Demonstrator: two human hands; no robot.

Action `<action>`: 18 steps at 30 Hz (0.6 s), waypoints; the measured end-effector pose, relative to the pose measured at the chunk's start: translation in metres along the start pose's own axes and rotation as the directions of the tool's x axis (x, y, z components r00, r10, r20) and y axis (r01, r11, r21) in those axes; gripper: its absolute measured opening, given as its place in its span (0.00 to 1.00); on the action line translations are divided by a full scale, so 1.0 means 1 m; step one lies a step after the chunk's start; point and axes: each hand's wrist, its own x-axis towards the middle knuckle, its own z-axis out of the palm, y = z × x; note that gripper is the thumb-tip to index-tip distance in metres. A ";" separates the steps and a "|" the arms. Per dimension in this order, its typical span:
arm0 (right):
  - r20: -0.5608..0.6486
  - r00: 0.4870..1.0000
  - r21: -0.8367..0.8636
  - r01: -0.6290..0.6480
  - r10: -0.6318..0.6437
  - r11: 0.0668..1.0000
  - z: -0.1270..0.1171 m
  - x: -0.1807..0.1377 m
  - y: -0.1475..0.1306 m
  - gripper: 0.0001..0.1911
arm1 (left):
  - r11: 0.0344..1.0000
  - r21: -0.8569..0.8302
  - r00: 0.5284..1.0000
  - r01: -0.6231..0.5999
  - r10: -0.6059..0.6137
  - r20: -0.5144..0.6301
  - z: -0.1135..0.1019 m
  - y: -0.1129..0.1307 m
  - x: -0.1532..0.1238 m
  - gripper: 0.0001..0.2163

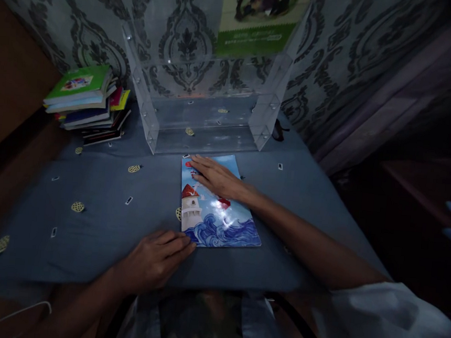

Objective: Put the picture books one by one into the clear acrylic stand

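Observation:
A thin picture book (pixel 220 224) lies flat on the cloth-covered table, its cover showing a lighthouse with a red roof, blue waves and sky. My right hand (pixel 217 179) rests flat across the upper part of the cover, fingers stretched toward its top left corner. At the lower left corner, my left hand (pixel 164 256) has its fingers and thumb closed together on the book's edge. Light glares off the middle of the glossy cover.
A clear acrylic rack (pixel 207 144) stands behind the book, with a green-edged book (pixel 256 40) on its top right. Several stacked books (pixel 80 90) sit at the back left. Dark glasses (pixel 279 130) lie beside the rack. The blue tablecloth (pixel 102 226) has a pineapple print.

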 end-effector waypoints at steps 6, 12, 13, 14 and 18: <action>-0.030 0.996 -0.012 -0.087 0.087 0.996 -0.014 -0.023 0.019 0.28 | 1.000 -0.007 1.000 0.005 -0.005 -0.015 0.000 0.000 0.001 0.12; -0.113 0.977 -0.019 -0.183 0.180 0.983 -0.016 -0.047 0.035 0.29 | 1.000 -0.009 1.000 0.016 -0.015 0.021 -0.003 -0.001 0.004 0.13; -0.130 0.974 -0.014 -0.188 0.185 0.982 -0.016 -0.049 0.036 0.30 | 1.000 -0.012 0.999 0.018 -0.018 0.032 -0.003 -0.002 0.005 0.13; -0.144 0.972 -0.007 -0.191 0.188 0.982 -0.015 -0.051 0.037 0.30 | 1.000 -0.018 0.999 0.025 -0.024 0.046 -0.003 -0.004 0.006 0.13; -0.158 0.970 0.021 -0.184 0.185 0.983 -0.014 -0.053 0.038 0.30 | 0.993 -0.061 0.993 0.099 -0.094 0.077 0.002 -0.019 0.013 0.13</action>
